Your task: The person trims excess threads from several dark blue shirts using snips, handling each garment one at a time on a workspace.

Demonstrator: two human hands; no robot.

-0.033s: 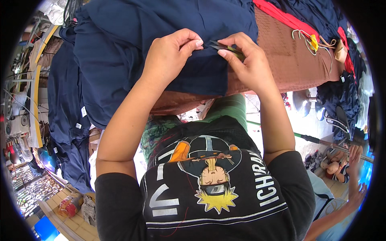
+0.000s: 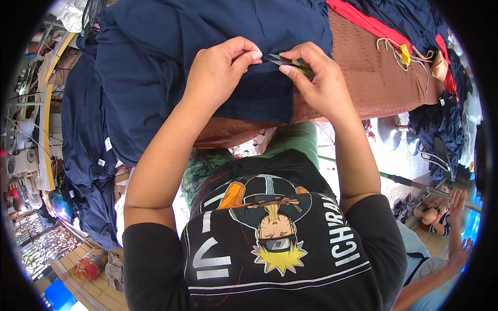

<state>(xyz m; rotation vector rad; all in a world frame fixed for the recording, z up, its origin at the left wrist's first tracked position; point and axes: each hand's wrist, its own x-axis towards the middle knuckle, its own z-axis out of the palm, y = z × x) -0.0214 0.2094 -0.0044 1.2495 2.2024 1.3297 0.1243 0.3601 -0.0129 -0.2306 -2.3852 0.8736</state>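
We see the left hand [image 2: 220, 67] with thumb and forefinger pinched together just above the dark blue cloth [image 2: 254, 96]; we cannot tell what sits between them; the right hand [image 2: 319, 75] holds small scissors [image 2: 280, 62], blades slightly parted, tips near the left fingertips; we see the cloth spread over a brown cover [image 2: 363, 78], with a red strip [image 2: 365, 22] on the right.

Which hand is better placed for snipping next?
Likely the right hand: it holds the snips, blades parted and pointing toward the left hand, which is pinched shut over the navy cloth.
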